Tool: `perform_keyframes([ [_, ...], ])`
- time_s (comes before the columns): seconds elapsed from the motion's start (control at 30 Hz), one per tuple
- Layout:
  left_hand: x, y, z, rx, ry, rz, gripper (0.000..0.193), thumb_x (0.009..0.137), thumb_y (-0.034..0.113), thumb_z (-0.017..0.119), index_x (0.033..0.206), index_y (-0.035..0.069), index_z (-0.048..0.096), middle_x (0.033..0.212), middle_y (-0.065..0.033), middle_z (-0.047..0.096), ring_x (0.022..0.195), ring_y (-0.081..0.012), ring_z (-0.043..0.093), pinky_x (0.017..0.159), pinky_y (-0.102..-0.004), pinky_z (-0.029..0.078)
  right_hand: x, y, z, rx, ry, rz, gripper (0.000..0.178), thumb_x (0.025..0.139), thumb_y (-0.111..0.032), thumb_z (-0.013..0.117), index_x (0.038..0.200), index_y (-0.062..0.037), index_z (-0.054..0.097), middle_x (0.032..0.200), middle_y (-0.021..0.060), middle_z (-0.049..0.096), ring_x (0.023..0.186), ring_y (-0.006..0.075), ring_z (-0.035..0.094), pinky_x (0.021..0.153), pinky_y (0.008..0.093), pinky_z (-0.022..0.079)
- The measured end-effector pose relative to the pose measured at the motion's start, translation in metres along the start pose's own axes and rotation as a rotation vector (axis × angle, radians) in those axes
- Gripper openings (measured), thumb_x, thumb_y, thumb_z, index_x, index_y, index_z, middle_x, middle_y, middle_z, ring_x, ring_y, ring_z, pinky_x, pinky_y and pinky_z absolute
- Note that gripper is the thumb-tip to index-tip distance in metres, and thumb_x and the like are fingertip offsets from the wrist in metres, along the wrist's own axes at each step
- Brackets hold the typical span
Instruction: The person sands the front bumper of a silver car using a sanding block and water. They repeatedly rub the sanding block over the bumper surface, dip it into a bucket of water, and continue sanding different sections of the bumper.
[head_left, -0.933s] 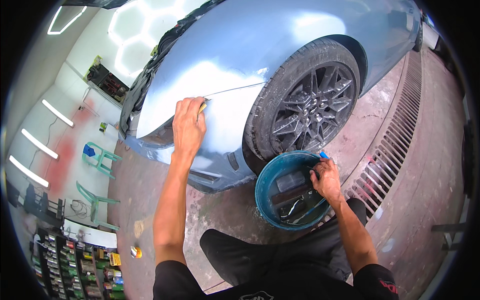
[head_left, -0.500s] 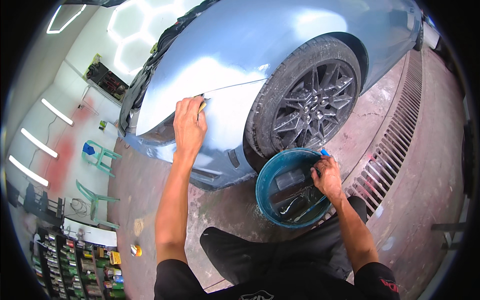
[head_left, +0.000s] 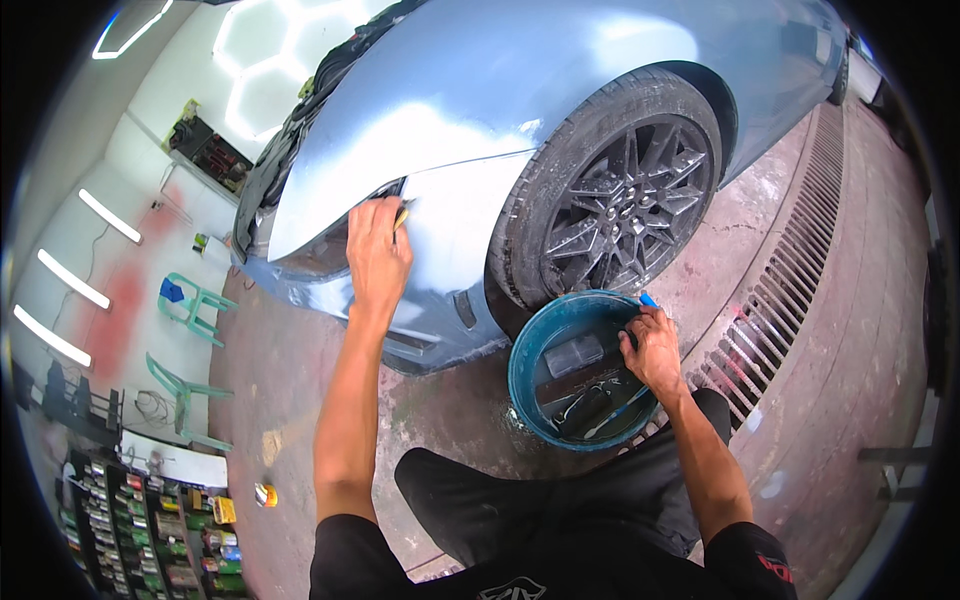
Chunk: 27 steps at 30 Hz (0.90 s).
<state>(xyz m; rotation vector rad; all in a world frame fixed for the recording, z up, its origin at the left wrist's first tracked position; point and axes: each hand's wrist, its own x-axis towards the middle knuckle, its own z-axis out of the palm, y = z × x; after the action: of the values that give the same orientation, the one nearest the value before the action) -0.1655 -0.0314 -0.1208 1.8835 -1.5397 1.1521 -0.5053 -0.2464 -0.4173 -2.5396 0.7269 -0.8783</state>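
Observation:
My left hand [head_left: 379, 248] is closed round a small, thin yellow-and-dark pad [head_left: 401, 216], mostly hidden by the fingers. It presses against the front fender of a grey-blue car [head_left: 450, 215], beside the rear corner of the headlight [head_left: 325, 246]; the panel here has a whitish sheen. My right hand [head_left: 655, 352] is closed over the right rim of a round teal bucket [head_left: 520, 385]. A bright blue piece [head_left: 648, 300] shows just beyond its knuckles. Murky water [head_left: 600, 412] lies in the bucket, with a clear rectangular block [head_left: 574, 355] in it.
The car's front wheel [head_left: 630, 205] stands right behind the bucket. A metal floor grate [head_left: 780, 310] runs along the right. Green plastic chairs [head_left: 190, 400] and a rack of cans [head_left: 140, 530] are at the left, with a yellow can [head_left: 265, 495] on the floor.
The view has shifted slightly. My left hand has slid a little down along the fender edge, baring more of the headlight corner. My right hand stays on the bucket rim.

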Motion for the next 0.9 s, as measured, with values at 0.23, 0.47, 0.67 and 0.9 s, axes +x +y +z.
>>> perform_keyframes([
  [0.23,-0.011,-0.008,0.007,-0.035,0.047,-0.023,0.041,0.087,-0.011,0.072,0.126,0.0,0.071,0.117,-0.0183,0.071,0.112,-0.0406,0.066,0.099,-0.0512,0.055,0.0,-0.002,0.001,-0.024,-0.011,-0.02,0.02,0.092,-0.019,0.082,0.104,-0.0031,0.084,0.119,0.0124,0.079,0.138,0.0339,0.061,0.112,0.0493,0.05],
  [0.47,0.011,0.01,0.014,-0.043,0.054,-0.029,0.043,0.085,-0.012,0.069,0.126,0.0,0.073,0.117,-0.0189,0.072,0.112,-0.0416,0.067,0.101,-0.0516,0.055,0.001,-0.001,-0.001,-0.017,-0.007,0.021,0.018,0.092,-0.017,0.083,0.103,-0.0034,0.084,0.118,0.0118,0.08,0.137,0.0338,0.062,0.114,0.0489,0.05],
  [0.67,0.012,0.01,0.017,-0.037,0.064,0.016,0.046,0.084,-0.012,0.073,0.127,0.001,0.072,0.121,-0.0186,0.072,0.114,-0.042,0.067,0.102,-0.0511,0.055,0.001,0.0,-0.002,-0.017,-0.004,0.008,0.017,0.092,-0.015,0.083,0.103,-0.0024,0.084,0.116,0.0117,0.08,0.135,0.0352,0.063,0.112,0.0493,0.05],
  [0.9,-0.058,-0.021,-0.009,0.038,0.008,-0.136,0.036,0.091,-0.01,0.068,0.125,0.0,0.074,0.119,-0.02,0.074,0.115,-0.0397,0.07,0.101,-0.0485,0.057,0.005,-0.001,0.0,0.016,0.006,-0.002,0.018,0.092,-0.016,0.083,0.104,-0.0023,0.084,0.115,0.0111,0.081,0.137,0.0357,0.063,0.114,0.0498,0.048],
])
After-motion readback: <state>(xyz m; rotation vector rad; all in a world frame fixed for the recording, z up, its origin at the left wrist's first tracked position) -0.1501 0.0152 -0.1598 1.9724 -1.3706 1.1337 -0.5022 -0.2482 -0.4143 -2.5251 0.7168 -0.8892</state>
